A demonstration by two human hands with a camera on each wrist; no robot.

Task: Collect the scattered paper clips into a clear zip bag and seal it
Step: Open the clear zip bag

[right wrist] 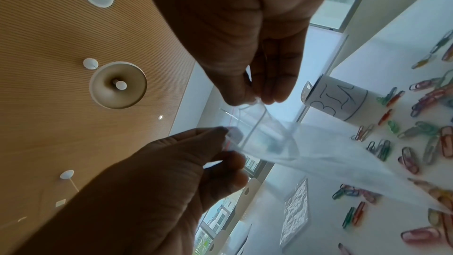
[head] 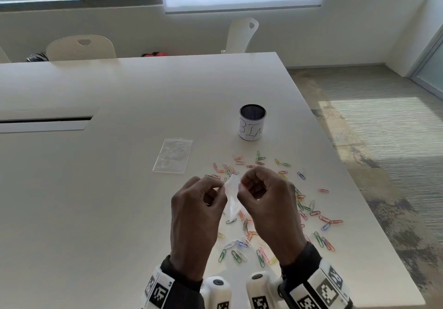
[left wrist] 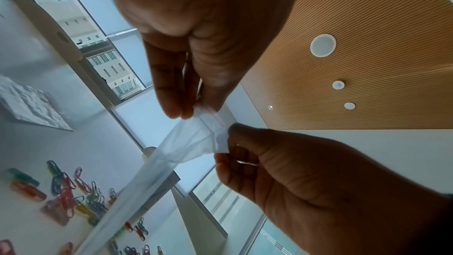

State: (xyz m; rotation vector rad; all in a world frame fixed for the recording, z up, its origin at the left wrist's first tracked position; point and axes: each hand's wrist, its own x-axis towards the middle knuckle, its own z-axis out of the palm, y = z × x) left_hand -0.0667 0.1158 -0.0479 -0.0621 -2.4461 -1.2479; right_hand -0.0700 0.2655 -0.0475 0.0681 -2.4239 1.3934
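Both hands hold a clear zip bag (head: 232,201) above the table, and it hangs down twisted over the clips. My left hand (head: 221,186) pinches one side of the bag's top edge and my right hand (head: 242,184) pinches the other. In the left wrist view the left hand (left wrist: 193,110) grips beside the red zip line of the bag (left wrist: 186,143), with the right hand (left wrist: 225,143) opposite. From the right wrist, the right hand (right wrist: 255,100) and left hand (right wrist: 228,143) hold the bag (right wrist: 318,152) mouth slightly parted. Several coloured paper clips (head: 309,210) lie scattered on the table (head: 96,189).
A second clear zip bag (head: 172,155) lies flat on the table, left of the clips. A mesh cup labelled BIN (head: 252,121) stands beyond them. The table's right edge runs close to the clips. Two white chairs stand at the far side.
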